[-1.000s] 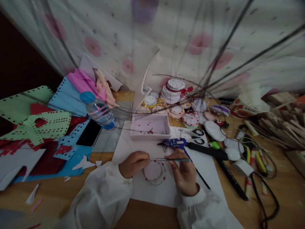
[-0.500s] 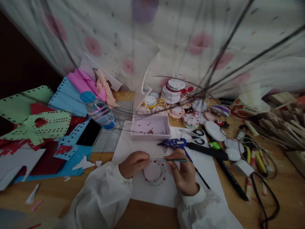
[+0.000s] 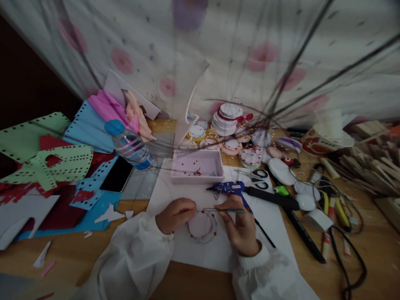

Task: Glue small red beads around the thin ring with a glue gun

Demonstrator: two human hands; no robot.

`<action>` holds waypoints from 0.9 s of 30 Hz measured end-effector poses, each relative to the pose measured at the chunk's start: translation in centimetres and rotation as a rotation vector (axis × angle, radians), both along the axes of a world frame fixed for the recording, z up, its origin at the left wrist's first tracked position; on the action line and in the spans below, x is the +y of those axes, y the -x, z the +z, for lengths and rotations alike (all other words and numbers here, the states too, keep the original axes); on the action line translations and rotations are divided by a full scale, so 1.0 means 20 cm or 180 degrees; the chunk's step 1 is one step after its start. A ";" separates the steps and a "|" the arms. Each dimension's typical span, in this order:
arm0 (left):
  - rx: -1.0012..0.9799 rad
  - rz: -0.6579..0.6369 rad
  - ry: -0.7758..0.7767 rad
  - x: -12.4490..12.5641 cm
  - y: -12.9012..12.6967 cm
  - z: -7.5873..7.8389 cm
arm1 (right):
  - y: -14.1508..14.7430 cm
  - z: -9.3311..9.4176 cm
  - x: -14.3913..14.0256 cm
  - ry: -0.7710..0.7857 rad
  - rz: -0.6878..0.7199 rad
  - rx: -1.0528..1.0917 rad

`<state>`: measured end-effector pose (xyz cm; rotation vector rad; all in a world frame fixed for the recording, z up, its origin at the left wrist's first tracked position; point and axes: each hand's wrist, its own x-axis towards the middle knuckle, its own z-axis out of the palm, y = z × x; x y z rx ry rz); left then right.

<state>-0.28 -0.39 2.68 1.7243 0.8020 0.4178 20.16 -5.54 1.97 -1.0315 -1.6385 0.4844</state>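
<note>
My left hand [image 3: 177, 214] is closed, its fingers pinching the upper left of a thin ring with small red decorations [image 3: 203, 241]. The ring looks like a double loop of fine wire or cord, over the white paper [image 3: 184, 250]. In my right hand [image 3: 240, 228] a slim pair of tweezers [image 3: 210, 209] is gripped, lying sideways with its tips at the top of the ring, close to my left fingertips. Whether the tips touch the ring is too small to tell. Just beyond my hands stands a pale pink box [image 3: 197, 180] with tiny red pieces inside.
A blue glue gun [image 3: 229, 188] and scissors [image 3: 258, 179] lie beyond my right hand. Decorated round discs [image 3: 229, 121] are piled at the back. A water bottle [image 3: 133, 146], phone [image 3: 116, 175] and punched coloured sheets [image 3: 67, 164] are left; cables and wood strips [image 3: 371, 162] are right.
The tweezers have shifted very slightly in my right hand. My left hand and the ring are held almost still.
</note>
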 end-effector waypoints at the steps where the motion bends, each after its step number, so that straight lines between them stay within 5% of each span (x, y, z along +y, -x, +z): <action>1: 0.0004 -0.0019 -0.0023 0.00 0.00 0.00 | 0.00 0.01 0.00 -0.0012 0.0001 -0.0019; 9: -0.0052 -0.0012 0.0039 0.00 0.00 -0.02 | 0.00 -0.02 0.00 0.0058 0.0005 0.0066; 16: 0.0139 0.0080 -0.0553 -0.02 -0.01 -0.03 | 0.00 -0.04 -0.01 0.0182 -0.0650 0.0873; 22: -0.0181 0.1100 -0.0943 -0.05 0.00 -0.06 | 0.01 -0.07 0.01 0.0266 -0.1190 0.1310; 27: -0.0425 0.1794 -0.0362 -0.01 0.00 -0.09 | 0.01 -0.08 0.00 0.0327 -0.1238 0.1398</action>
